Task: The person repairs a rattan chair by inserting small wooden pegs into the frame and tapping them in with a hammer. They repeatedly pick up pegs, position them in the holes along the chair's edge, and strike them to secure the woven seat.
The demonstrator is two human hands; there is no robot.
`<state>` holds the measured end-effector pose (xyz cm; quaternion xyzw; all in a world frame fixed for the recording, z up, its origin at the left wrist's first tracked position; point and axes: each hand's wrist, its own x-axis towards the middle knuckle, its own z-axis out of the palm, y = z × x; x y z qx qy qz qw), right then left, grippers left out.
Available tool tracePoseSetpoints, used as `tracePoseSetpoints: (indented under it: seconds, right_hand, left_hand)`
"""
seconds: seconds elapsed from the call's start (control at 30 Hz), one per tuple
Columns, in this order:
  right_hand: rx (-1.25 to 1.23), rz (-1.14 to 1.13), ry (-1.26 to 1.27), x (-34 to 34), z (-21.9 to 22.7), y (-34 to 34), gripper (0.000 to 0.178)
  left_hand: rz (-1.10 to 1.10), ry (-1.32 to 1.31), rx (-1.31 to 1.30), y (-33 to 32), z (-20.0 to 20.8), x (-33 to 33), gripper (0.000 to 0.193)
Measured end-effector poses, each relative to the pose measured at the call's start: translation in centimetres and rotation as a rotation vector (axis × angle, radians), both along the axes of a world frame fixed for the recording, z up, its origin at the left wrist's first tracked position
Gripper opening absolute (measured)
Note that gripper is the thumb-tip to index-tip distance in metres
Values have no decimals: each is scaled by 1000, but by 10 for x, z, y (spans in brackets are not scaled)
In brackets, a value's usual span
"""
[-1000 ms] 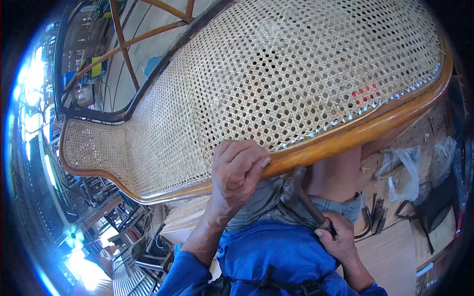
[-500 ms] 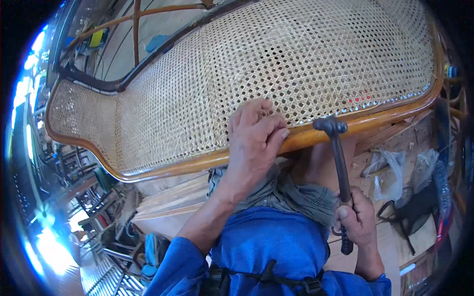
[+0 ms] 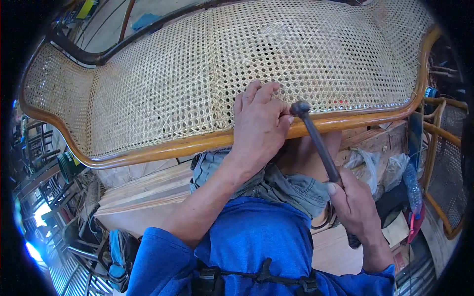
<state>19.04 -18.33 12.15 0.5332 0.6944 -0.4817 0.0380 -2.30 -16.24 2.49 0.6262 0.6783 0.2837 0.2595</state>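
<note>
A woven cane panel (image 3: 163, 89) in a brown wooden frame (image 3: 182, 148) spans the view in front of me. My left hand (image 3: 261, 121) lies over the frame's near rail, some fingers spread on the cane. Its thumb and forefinger come together at the rail's inner edge; anything pinched there is too small to make out. My right hand (image 3: 355, 202) is closed round the handle of a dark hammer (image 3: 321, 145). The hammer's head is just right of my left thumb, above the near edge of the cane; whether it touches cannot be told.
Wooden boards (image 3: 143, 195) lie beneath the frame at left. Clear plastic bags (image 3: 368, 163) and a plastic bottle (image 3: 413, 185) are at right, beside another cane-panelled frame (image 3: 447, 172). A blue and black bag (image 3: 118, 256) sits at lower left, near stacked metal frames.
The hammer head has moved left, close to my left thumb, and the right hand has shifted its hold. My left hand stays at the rail. The whole view has shifted slightly.
</note>
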Motion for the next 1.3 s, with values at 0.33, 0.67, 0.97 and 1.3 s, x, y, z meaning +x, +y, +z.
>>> tracePoseSetpoints:
  seconds: [0.33,0.67,0.97,1.3]
  right_hand:
    - [-17,-95,10,-8,2,-1,26]
    - [41,-107,24,-8,12,-4,31]
    - [58,-150,-10,-7,-18,-15,32]
    - [29,-119,-27,-11,-28,-17,26]
  left_hand:
    - [-73,31,-36,0,3,-5,20]
    - [176,-275,273,-20,6,-26,27]
    - [186,107,378,-59,-2,-66,25]
    - [167,133,383,-61,-7,-63,25]
